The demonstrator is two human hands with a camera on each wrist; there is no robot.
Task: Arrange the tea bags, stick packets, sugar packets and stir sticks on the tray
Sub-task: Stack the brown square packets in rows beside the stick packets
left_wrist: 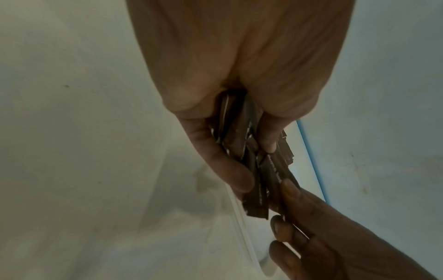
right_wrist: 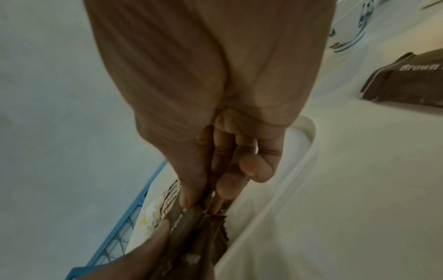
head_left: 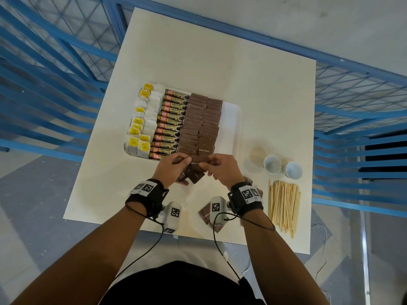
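Note:
A white tray (head_left: 230,119) holds a column of yellow-tagged tea bags (head_left: 141,124), a column of stick packets (head_left: 169,124) and two columns of brown sugar packets (head_left: 201,122). Just below the tray's near edge, my left hand (head_left: 169,168) grips a bunch of brown sugar packets (head_left: 193,175) (left_wrist: 254,170). My right hand (head_left: 220,167) pinches the top packet (head_left: 199,160) (right_wrist: 191,223) of that bunch between thumb and fingers. Wooden stir sticks (head_left: 284,208) lie in a pile on the table at the right.
Two small white cups (head_left: 272,165) and a pale lid stand right of the tray. More loose brown sugar packets (head_left: 207,215) (right_wrist: 407,83) lie near the table's front edge under my right wrist. Blue wire racks (head_left: 44,84) surround the white table (head_left: 198,62).

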